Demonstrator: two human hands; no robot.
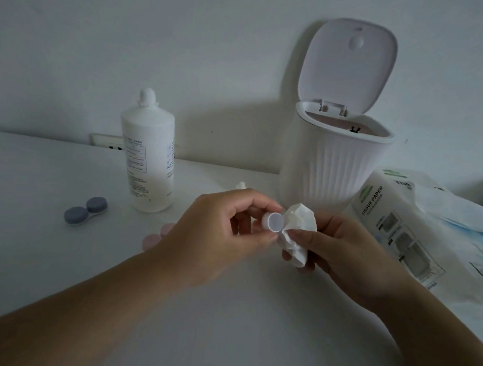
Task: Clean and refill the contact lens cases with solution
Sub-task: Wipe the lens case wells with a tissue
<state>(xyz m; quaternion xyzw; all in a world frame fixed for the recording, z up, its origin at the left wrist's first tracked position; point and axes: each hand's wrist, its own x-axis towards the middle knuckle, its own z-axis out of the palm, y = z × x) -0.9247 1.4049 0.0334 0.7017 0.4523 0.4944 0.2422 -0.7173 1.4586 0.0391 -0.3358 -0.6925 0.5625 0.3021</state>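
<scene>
Left hand nearest, pinching small cap between thumb and fingers. Right hand clutching crumpled tissue, pressed against cap. Landmark: solution bottle. Blue lens case left of bottle base, both lids on, apart from hands. Pink lens case right of bottle, half hidden behind left hand. Bin further right, lid up. Probably mid-cleaning: wiping under way, no sign of refilling yet.

Plain white wall, white table (dim light), wall socket
</scene>
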